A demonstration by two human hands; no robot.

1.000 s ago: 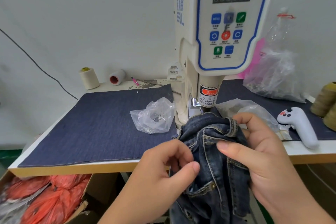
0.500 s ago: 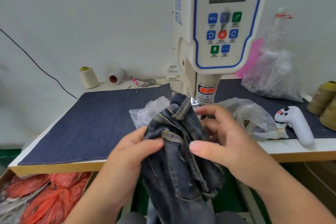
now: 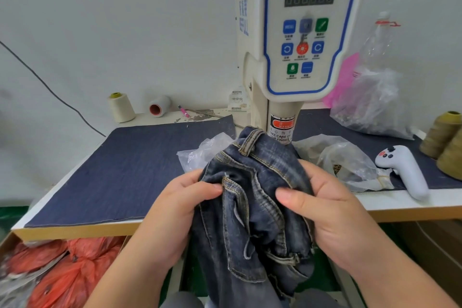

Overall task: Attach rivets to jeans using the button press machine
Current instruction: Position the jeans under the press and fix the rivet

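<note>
While the jeans (image 3: 252,197) sit bunched between my two hands just in front of the table's near edge (image 3: 75,231), I read the room around them first. The left half of the table carries a dark denim mat (image 3: 130,172) that lies bare from its front hem back to the thread cones (image 3: 121,107), so that side is the wide one. To the right, a clear plastic bag (image 3: 347,165) and a white handheld controller (image 3: 405,172) crowd the strip between the machine column and the edge. The button press machine (image 3: 300,32) stands directly behind the bundle, its warning label (image 3: 282,130) just above the topmost fold. A second crumpled clear bag (image 3: 202,152) peeks out behind the denim on the left.

My left hand (image 3: 180,210) grasps the left side of the bundle, thumb pressed on a stitched seam. My right hand (image 3: 322,207) clutches the right side, thumb laid across the front, fingers wrapped behind.

The jeans are dark washed blue with tan topstitching; a belt loop stands at the top of the heap, and the rest hangs below the table edge toward my lap. Whether any rivets are on them I cannot tell.
</note>
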